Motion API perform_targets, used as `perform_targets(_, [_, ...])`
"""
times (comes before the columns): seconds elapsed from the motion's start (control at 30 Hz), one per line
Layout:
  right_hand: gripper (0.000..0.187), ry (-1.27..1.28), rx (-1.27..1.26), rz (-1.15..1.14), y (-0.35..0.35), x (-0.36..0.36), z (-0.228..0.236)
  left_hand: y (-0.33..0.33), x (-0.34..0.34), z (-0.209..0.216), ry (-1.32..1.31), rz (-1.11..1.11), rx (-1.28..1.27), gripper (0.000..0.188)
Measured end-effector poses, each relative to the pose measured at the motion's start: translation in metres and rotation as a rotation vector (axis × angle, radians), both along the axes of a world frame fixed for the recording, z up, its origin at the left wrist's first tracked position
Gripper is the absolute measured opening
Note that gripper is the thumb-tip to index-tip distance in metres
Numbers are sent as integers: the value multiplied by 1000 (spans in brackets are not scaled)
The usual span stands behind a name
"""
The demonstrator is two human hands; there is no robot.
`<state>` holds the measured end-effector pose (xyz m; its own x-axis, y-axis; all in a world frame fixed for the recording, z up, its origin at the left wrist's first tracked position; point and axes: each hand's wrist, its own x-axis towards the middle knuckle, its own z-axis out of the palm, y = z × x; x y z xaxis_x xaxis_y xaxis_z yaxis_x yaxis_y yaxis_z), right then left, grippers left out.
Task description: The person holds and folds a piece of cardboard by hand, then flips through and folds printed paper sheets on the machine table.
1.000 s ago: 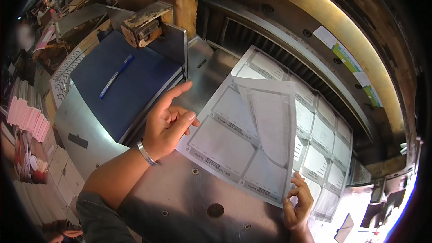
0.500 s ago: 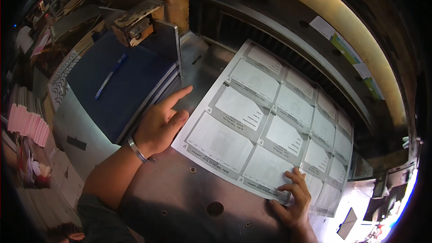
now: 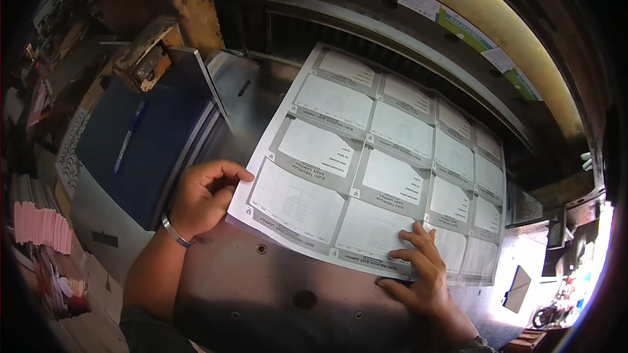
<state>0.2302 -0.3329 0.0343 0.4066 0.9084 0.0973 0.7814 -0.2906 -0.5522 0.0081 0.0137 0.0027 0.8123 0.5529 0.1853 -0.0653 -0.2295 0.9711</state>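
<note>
A large printed paper sheet [image 3: 304,206], covered in rows of grey-bordered white panels, lies on a metal machine table [image 3: 216,268]. Whether more sheets lie under it I cannot tell. At its left near corner my left hand [image 3: 199,199], with a metal bracelet on the wrist, pinches the edge between bent index finger and thumb. My right hand [image 3: 425,268] holds the near edge toward the right: its curled fingers rest on top, and the thumb is at the rim, partly under the paper. The sheet's far edge reaches a dark slot [image 3: 366,52] in the machine.
Left of the sheet, a dark blue stack [image 3: 157,150] carries a blue pen [image 3: 129,136]. A rusty bracket [image 3: 147,59] with an upright metal plate [image 3: 210,82] stands behind it. Pink-edged paper stacks [image 3: 42,225] sit at far left. A curved machine beam [image 3: 484,0] spans the far side.
My left hand has gone from spread fingers beside the sheet to pinching its left edge. The right hand stays at the near edge. The whole view has shifted somewhat.
</note>
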Motion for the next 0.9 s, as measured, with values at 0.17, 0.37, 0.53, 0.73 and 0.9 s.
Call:
perform_targets(0.17, [53, -39, -10, -18, -5, -3, -1, -3, 7, -3, -106, -26, -45, 19])
perform_targets(0.37, [55, -161, 0, -36, -2, -6, 5, -2, 1, -10, -115, 129, 30, 25])
perform_targets(0.53, [54, -178, 74, 26, -10, 0, 2, -1, 3, -16, -110, 210, 110, 26])
perform_targets(0.73, [52, -175, 137, 44, -12, 2, 1, 0, 0, -19, -108, 238, 120, 29])
perform_targets(0.9, [52, -192, 158, 70, -10, 4, 3, 6, -6, -27, -64, 286, 121, 42])
